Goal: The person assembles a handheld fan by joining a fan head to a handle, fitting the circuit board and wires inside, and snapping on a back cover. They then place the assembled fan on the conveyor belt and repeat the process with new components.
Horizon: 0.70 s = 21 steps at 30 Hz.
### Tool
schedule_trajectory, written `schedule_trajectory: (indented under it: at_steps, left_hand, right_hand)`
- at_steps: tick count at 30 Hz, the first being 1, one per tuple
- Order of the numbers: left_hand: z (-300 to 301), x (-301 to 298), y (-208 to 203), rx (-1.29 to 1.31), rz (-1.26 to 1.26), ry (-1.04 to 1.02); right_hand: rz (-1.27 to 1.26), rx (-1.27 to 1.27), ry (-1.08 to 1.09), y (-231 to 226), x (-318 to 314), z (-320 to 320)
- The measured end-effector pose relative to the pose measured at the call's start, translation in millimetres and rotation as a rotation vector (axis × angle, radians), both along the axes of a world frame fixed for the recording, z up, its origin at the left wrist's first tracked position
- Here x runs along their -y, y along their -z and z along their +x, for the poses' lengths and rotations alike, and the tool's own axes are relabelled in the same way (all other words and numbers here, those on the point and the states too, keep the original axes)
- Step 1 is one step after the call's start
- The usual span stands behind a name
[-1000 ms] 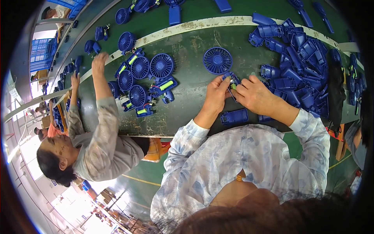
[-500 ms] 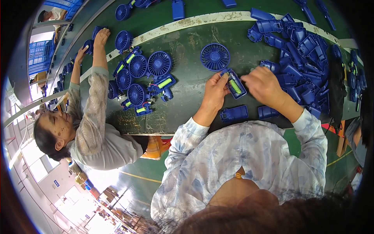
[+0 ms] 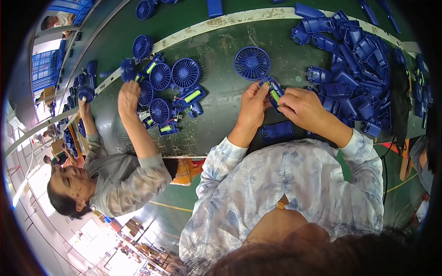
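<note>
A blue handheld fan (image 3: 252,63) lies with its round grille head away from me and its handle opened up, showing a green battery (image 3: 275,95) and small wires. My left hand (image 3: 251,105) grips the handle near the head, thumb on top and fingers around its side. Curled closed, my right hand (image 3: 301,108) has its fingertips on the right side and lower end of the same handle, covering part of it. Just below my hands, a loose blue casing half (image 3: 277,132) rests on the dark worktable (image 3: 216,133).
At right lies a heap of blue casing parts (image 3: 354,83). Several fans with open handles (image 3: 161,110) are grouped at left. Beyond them a co-worker (image 3: 115,184) reaches over the table, one hand on a fan (image 3: 86,93). A pale strip (image 3: 230,23) crosses the table's far side.
My right hand has come left onto the handle, covering its lower part. The handle has turned slightly. The co-worker's nearer hand has drawn back from the far side toward the grouped fans.
</note>
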<state>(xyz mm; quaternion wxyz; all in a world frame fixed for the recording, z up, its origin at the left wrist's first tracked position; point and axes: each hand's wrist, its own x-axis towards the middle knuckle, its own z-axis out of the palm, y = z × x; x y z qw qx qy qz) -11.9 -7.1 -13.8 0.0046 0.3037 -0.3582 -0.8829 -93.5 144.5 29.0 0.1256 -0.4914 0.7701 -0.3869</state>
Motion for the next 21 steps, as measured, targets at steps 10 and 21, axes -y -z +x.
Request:
schedule_trajectory:
  at_steps: [10, 21]
  left_hand:
    - [4, 3, 8, 0.031, -0.028, 0.017]
    - [1, 0, 5, 0.017, -0.040, -0.022]
  right_hand:
    - [0.066, 0.006, 0.051, 0, 11, 5]
    - [-0.083, -0.266, 0.143, 8, 17, 11]
